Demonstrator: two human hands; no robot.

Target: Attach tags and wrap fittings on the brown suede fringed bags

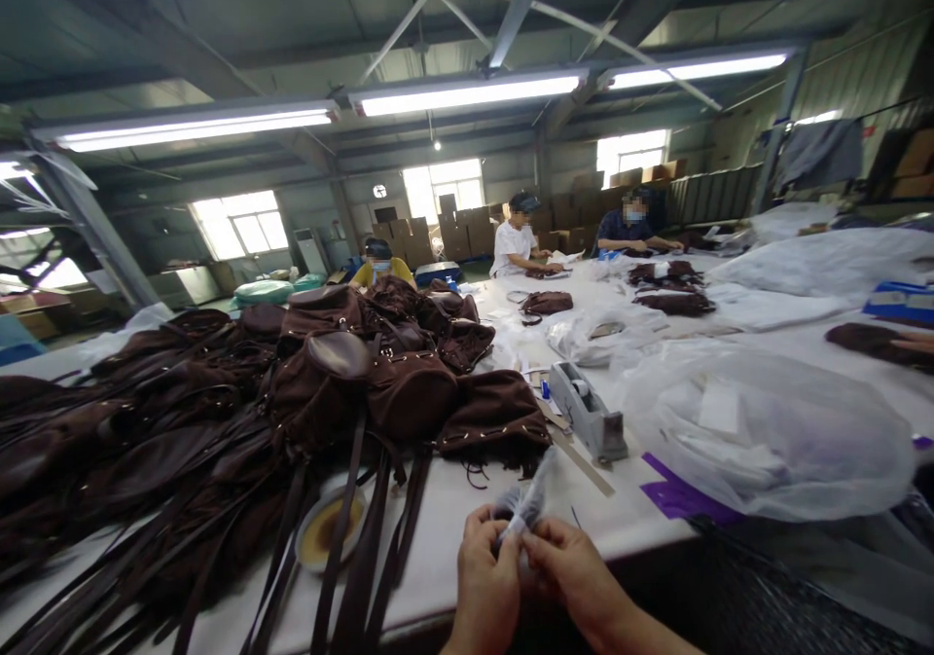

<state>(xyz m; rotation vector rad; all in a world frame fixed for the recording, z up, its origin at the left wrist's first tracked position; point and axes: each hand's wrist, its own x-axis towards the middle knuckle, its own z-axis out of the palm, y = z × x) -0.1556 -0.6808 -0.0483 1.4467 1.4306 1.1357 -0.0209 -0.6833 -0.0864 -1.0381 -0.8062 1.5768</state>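
Close together at the table's front edge, my left hand [485, 563] and my right hand [565, 563] both pinch a crumpled piece of thin, pale wrapping [531, 499]. Something dark shows beside the left fingers, too blurred to name. The fingers of both hands are closed on the wrapping, which sticks up between them. Just beyond lies a brown drawstring bag [496, 417], the nearest of a large heap of brown bags [321, 373]. A grey tape dispenser [588, 412] stands beyond my right hand.
Long dark straps [357, 548] hang over the front edge at the left, across a round dish with yellowish contents [315, 536]. Clear plastic bags [773, 431] and purple tape [678, 499] lie at the right. Three people work across the table; another person's hand shows at the far right.
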